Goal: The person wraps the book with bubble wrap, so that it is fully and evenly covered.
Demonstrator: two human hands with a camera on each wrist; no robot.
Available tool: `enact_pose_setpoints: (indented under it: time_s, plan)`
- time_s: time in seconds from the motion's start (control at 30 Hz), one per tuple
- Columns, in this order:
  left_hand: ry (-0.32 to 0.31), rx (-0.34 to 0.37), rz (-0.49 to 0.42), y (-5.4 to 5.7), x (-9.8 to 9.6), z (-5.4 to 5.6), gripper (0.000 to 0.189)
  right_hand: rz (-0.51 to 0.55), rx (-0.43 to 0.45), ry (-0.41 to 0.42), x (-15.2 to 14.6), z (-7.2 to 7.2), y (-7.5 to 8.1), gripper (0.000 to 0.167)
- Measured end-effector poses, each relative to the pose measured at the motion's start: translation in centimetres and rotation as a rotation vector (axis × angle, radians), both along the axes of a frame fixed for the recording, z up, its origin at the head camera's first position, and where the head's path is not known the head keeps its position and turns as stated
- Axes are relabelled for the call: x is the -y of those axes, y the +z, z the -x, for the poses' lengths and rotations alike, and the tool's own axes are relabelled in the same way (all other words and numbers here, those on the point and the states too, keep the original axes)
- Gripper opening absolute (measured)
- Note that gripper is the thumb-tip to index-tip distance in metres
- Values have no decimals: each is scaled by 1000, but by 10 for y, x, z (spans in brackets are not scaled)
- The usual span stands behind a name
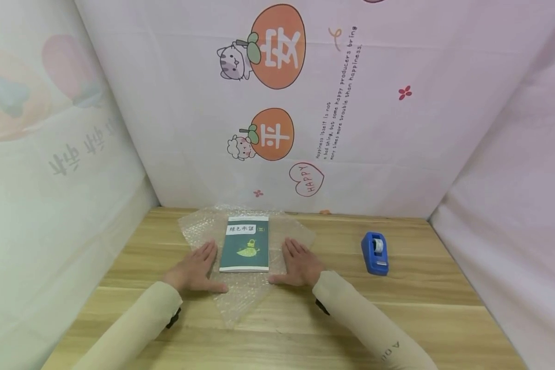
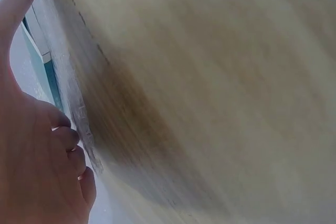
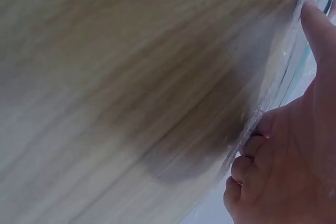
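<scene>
Only in head view, whole booklet, blue tape dispenser

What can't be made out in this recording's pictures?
Head: underside of the booklet, hidden by its front; print along its top, too small.
Left wrist: most of the booklet, cut off by the edge and left hand.
Right wrist: same, by the edge and right hand.
</scene>
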State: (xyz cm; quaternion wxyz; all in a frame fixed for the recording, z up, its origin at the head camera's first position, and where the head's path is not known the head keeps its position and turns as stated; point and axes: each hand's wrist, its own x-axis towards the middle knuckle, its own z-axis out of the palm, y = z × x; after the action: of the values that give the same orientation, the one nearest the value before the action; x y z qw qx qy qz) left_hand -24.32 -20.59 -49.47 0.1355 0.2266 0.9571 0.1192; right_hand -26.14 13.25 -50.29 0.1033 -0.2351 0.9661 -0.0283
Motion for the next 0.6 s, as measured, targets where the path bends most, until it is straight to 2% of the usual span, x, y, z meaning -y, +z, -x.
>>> enact_pose_setpoints:
  time_s: [0.3,0.6]
  plan:
    - [-5,23,-18,-4,-7,2,130,-1,31,3,-10,1,-3,118]
    - [-16,14,9,-6,-26,2,130,-16,46,-1,-30,-4,-2,119]
